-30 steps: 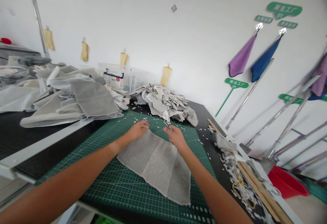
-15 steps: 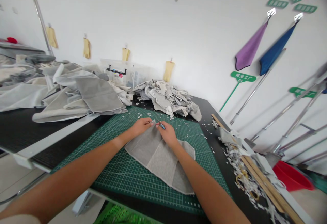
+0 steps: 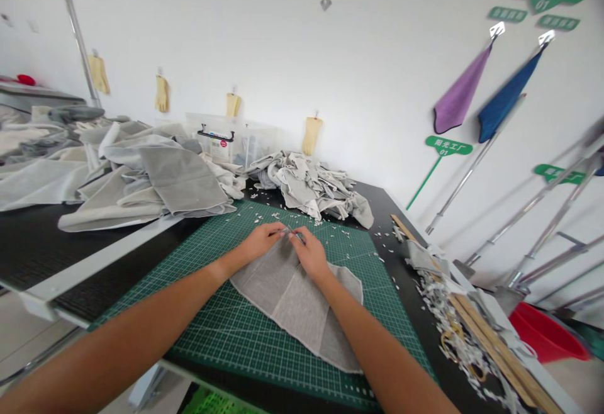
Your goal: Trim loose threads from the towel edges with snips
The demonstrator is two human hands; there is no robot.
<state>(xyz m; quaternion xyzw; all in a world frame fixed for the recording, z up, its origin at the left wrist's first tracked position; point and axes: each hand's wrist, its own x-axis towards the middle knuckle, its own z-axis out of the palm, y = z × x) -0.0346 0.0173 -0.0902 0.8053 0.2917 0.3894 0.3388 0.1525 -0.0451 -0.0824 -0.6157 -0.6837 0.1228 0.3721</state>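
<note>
A grey cloth (image 3: 297, 304) with paler and darker panels lies over the green cutting mat (image 3: 226, 338), its far corner raised between both hands. My left hand (image 3: 263, 240) pinches that corner with thumb and fingers. Close beside it, my right hand (image 3: 309, 250) is closed at the same corner, with a small dark tool (image 3: 295, 234) partly showing at the fingertips. The tool's tip and handle are mostly hidden by the fingers.
Grey cloths (image 3: 184, 178) are heaped at the left, and a crumpled pile (image 3: 311, 184) sits behind the mat. Clear bins (image 3: 219, 143) stand against the wall. Wooden strips (image 3: 495, 345), shreds and scissors (image 3: 476, 371) line the right edge; small scraps dot the mat.
Both hands have drawn closer together at the cloth corner. The small blue tool in my right hand has turned and shows less. The view has shifted slightly.
</note>
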